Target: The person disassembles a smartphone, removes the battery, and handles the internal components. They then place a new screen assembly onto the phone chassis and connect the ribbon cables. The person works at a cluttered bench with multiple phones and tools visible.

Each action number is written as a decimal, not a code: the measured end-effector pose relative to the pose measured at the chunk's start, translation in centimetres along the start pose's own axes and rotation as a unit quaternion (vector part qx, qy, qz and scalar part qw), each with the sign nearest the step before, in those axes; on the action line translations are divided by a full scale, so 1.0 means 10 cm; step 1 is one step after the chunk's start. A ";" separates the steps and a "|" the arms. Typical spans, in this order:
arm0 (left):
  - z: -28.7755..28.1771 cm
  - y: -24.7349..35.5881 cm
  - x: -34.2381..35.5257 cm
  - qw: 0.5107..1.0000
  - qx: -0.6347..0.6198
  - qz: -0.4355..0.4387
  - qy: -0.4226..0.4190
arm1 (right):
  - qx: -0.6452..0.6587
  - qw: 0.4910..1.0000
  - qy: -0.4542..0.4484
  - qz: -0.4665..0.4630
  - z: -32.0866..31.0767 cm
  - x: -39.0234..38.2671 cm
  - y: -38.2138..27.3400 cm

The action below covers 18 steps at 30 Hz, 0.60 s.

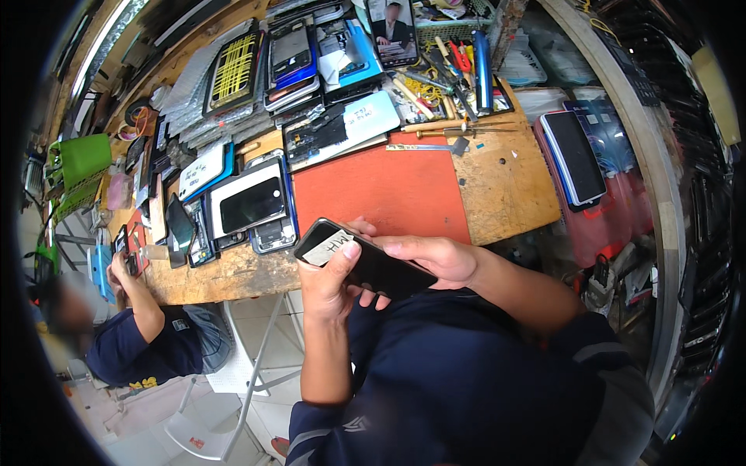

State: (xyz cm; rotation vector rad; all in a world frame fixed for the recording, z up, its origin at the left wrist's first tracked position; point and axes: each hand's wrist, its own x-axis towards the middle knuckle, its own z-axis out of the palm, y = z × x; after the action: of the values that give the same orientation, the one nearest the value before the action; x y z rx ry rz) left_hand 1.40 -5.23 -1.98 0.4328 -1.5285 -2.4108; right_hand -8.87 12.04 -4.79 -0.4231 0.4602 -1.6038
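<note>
our left hand (320, 283) and right hand (449, 262) hold a black phone (392, 273)
far off and right, we see a tray (509, 99) with lots of tools (461, 56) in it

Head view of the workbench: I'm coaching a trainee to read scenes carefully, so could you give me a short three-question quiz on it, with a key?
1. Fill in the blank: the white label on the black phone is nearer to the ____ hand.
2. True or false: the flat mat is green.
3. Where in the picture does the co-worker appear?
A) Upper right
B) Top middle
C) Lower left

Key:
1. Left; the thumb of the left hand is right by it.
2. False; it is orange-red.
3. C
</note>
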 end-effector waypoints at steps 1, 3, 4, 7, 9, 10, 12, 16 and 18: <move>0.01 0.00 -0.01 1.000 -0.002 -0.024 0.016 | -0.003 1.000 0.000 -0.003 -0.02 0.00 0.01; 0.04 0.00 -0.02 0.999 0.024 -0.021 0.028 | -0.009 1.000 -0.002 -0.007 -0.03 0.02 0.02; 0.04 0.02 -0.02 0.998 0.034 -0.030 0.033 | -0.009 1.000 0.003 -0.003 -0.01 0.02 0.02; 0.06 0.02 0.01 0.999 0.008 0.005 0.037 | -0.030 1.000 0.008 0.001 0.03 0.06 0.00; 0.06 0.06 0.04 1.000 0.002 0.022 0.020 | -0.055 0.998 0.008 0.000 0.06 0.11 -0.05; 0.03 0.13 0.10 1.000 0.012 0.021 0.002 | -0.041 0.999 0.003 -0.016 0.08 0.14 -0.08; 0.02 0.29 0.25 0.995 0.092 0.031 0.009 | -0.045 0.998 -0.010 -0.033 0.10 0.27 -0.23; 0.10 0.73 1.06 0.988 0.098 0.101 -0.070 | -0.144 0.983 -0.034 -0.109 -0.01 0.69 -0.86; 0.22 0.88 1.58 0.986 0.085 0.097 -0.103 | -0.091 0.986 -0.025 -0.136 -0.11 0.89 -1.18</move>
State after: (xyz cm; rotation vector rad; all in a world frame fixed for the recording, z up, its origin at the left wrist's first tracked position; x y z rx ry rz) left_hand -13.53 -12.87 5.15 0.0605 -1.7807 -2.2418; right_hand -20.13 4.01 0.49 -0.6870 0.5299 -1.8160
